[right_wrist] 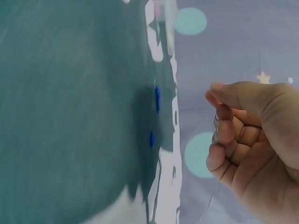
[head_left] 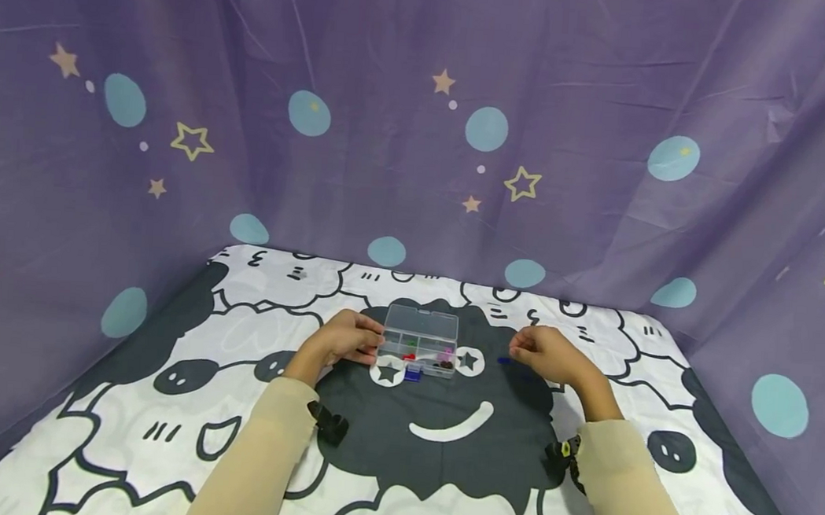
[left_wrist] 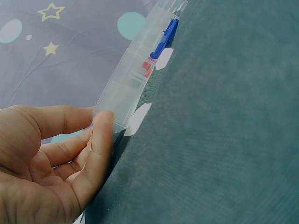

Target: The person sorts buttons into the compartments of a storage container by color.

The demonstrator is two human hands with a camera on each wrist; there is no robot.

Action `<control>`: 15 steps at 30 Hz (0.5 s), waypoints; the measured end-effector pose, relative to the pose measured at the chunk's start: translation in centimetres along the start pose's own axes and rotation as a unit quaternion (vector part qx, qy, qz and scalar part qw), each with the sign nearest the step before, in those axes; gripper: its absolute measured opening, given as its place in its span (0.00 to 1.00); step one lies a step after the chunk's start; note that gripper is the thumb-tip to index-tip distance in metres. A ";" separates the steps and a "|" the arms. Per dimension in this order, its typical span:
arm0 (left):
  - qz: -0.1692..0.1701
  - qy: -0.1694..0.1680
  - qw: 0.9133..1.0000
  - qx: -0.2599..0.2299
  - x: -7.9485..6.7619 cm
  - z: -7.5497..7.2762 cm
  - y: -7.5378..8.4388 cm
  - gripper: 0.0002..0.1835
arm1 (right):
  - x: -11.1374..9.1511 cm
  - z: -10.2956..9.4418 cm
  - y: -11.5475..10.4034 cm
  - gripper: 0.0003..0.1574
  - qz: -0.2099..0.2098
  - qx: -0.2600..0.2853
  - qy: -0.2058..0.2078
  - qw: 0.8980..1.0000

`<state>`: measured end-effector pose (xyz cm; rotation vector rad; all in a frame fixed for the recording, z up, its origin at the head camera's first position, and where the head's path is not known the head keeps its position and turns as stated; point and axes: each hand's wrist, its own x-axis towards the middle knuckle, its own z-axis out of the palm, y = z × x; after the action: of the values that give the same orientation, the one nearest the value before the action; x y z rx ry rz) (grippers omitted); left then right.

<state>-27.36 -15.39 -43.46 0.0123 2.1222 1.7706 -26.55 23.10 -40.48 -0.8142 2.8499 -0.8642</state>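
A clear plastic compartment box (head_left: 392,340) stands on the dark part of the printed cloth, its see-through lid (head_left: 423,321) raised at the back. Small red (head_left: 409,357), green and pink (head_left: 445,355) pieces lie in its compartments, and a blue piece (head_left: 412,375) shows at its front wall. My left hand (left_wrist: 60,154) pinches the box's left end between thumb and fingers. To the right of the box, my right hand (right_wrist: 257,135) hovers with curled fingers, thumb tip close to the index fingertip, and nothing shows between them. Two small blue pieces (right_wrist: 157,99) lie near it on the cloth.
The cloth (head_left: 243,468) is black and white with cartoon sheep faces and covers the surface. Behind it and at both sides hangs a purple curtain (head_left: 389,169) with stars and pale blue dots. A dark band with a device (head_left: 331,424) sits on each wrist.
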 end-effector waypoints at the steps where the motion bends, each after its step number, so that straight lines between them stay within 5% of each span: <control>1: 0.000 0.001 1.000 0.000 0.0 0.0 0.0 0.18 | -0.2 -0.1 0.3 0.04 0.000 -0.004 -0.002 1.000; 15: 0.000 0.001 1.000 -0.003 0.1 0.0 -0.1 0.18 | -1.9 -0.7 3.3 0.04 0.016 -0.005 -0.076 0.997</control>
<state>-27.39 -15.34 -43.55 0.0096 2.1185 1.7768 -26.58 26.72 -41.84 -0.7953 2.7292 -0.7493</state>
